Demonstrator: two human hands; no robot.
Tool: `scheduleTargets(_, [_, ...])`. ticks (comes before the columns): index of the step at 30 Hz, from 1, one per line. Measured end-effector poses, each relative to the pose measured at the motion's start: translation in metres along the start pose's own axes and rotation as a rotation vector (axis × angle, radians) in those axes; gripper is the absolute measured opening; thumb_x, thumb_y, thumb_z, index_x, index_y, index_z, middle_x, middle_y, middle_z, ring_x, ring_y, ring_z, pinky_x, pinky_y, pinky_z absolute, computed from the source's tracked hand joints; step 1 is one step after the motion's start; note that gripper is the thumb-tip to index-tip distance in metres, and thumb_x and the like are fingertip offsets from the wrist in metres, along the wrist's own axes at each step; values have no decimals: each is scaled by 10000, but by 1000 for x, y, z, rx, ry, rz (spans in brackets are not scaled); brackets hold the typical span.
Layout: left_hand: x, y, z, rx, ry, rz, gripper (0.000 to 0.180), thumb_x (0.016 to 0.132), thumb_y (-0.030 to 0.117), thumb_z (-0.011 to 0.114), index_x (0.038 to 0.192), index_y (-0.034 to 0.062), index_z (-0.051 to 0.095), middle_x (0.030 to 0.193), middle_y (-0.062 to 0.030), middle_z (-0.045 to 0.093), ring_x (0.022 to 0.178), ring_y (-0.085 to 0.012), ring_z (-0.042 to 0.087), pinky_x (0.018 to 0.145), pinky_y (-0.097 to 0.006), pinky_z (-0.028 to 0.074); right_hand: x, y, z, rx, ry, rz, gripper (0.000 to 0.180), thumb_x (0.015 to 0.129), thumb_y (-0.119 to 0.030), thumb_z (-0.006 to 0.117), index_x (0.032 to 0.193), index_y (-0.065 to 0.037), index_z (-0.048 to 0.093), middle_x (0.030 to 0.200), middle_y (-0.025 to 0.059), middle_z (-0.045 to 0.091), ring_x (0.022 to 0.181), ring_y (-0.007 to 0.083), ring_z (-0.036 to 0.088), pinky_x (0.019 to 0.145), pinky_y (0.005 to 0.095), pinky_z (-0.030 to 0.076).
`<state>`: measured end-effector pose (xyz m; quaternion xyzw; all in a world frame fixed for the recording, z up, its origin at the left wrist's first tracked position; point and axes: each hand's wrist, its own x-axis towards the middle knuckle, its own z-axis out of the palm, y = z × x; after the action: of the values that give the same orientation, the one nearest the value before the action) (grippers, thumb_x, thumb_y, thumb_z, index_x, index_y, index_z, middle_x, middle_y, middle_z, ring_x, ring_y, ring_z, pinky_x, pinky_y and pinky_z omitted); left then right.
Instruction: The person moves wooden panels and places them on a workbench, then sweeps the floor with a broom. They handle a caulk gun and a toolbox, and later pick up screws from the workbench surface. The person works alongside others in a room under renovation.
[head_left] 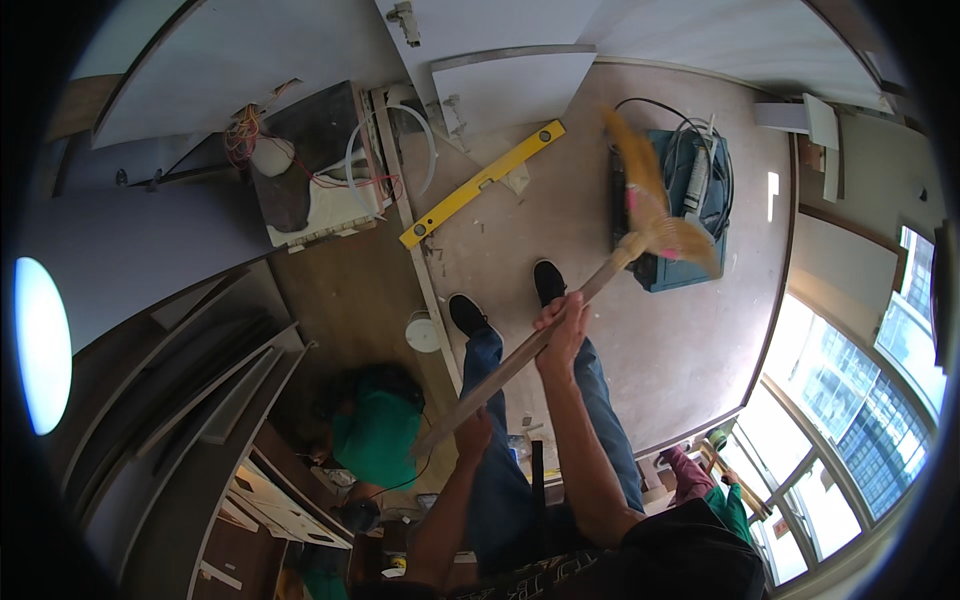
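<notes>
Wooden-handled broom (606, 273) | flared yellowish bristles (637, 165), pink patch (631, 199) | left grip (474, 433), right grip (566, 325): clasping handle (510, 366)

Broom head (651, 207), its bristles blurred

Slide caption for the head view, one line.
Left hand and right hand grip a broom; a blue case and yellow spirit level lie nearby.

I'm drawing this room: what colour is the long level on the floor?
The level is yellow; it shows best in the head view.
</notes>
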<state>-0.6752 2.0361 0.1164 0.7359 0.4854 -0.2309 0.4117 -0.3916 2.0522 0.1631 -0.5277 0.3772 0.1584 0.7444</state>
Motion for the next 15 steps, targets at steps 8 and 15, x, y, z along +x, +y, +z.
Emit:
scheduleTargets(8, [-18, -6, -12, -4, 11, 277, 235, 856, 135, 478, 919, -7, 654, 912, -181, 635, 918, -372, 583, 831, -445, 460, 133, 3, 66, -234, -183, -221, 281, 940, -321, 556, 976, -122, 360, 684, 27, 471, 478, 108, 466, 417, 254, 432])
scheduleTargets(15, [-52, 5, -60, -55, 64, 59, 316, 868, 221, 461, 965, -13, 651, 919, -221, 634, 901, -381, 591, 815, -440, 472, -39, -37, 53, -391, -404, 54, 229, 949, -274, 528, 971, -87, 398, 620, 15, 461, 417, 91, 446, 348, 248, 389])
